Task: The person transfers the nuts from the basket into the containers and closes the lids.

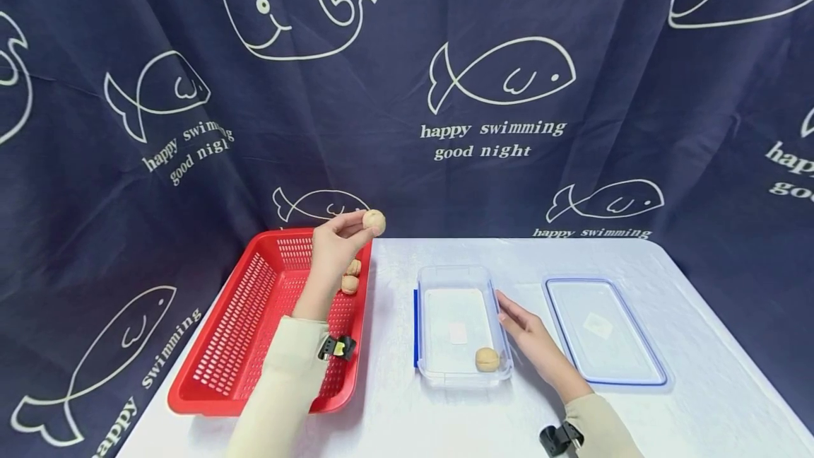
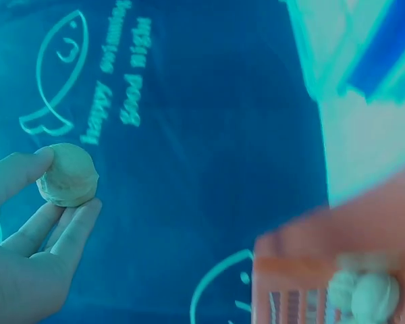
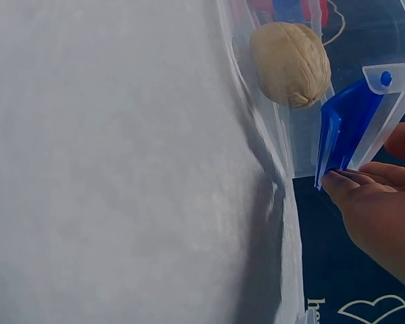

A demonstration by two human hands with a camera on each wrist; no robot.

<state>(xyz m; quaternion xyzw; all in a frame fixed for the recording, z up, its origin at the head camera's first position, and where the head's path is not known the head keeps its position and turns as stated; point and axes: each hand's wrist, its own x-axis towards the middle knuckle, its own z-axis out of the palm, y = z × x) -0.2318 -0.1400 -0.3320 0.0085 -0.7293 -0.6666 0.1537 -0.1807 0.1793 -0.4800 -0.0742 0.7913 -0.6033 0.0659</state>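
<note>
Between thumb and fingers my left hand (image 1: 335, 244) pinches a walnut (image 1: 374, 221), raised above the far right corner of a red plastic basket (image 1: 184, 401). The left wrist view shows the same walnut (image 2: 68, 175) at the fingertips. Two more walnuts (image 1: 350, 284) lie in the basket along its right wall. My right hand (image 1: 533, 338) rests against the right side of a clear plastic container (image 1: 445, 376). In the right wrist view its fingers touch the blue side latch (image 3: 347, 125). One walnut (image 1: 487, 359) sits in the container's near right corner.
A clear lid with a blue seal (image 1: 626, 371) lies flat on the white-covered table (image 1: 394, 415), right of the container. A dark blue curtain (image 1: 407, 90) with white fish drawings hangs behind the table's far edge.
</note>
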